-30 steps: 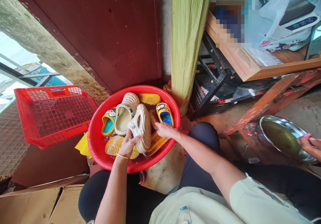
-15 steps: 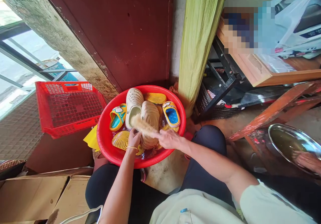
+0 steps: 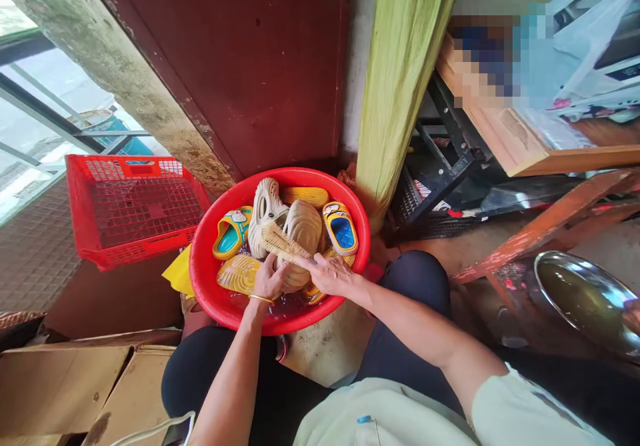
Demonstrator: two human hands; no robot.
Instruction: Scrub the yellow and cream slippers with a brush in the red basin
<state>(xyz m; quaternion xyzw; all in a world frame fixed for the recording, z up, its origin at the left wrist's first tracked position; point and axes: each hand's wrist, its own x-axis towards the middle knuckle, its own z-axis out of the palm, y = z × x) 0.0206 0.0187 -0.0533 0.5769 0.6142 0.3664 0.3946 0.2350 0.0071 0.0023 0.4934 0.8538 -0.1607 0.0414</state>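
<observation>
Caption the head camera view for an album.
Left hand grips a beige clog, right hand a bristle brush, in a round red plastic basin.

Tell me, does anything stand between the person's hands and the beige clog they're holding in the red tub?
Nothing visible does. The left hand is on the beige clog directly, with no object between them. The right hand holds a pale-bristled brush against the clog, so only that brush lies between that hand and the clog.

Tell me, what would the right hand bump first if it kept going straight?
Probably the beige clog: the right hand points left, and the bristle brush it holds already seems to touch that clog, though depth is hard to judge.
</observation>
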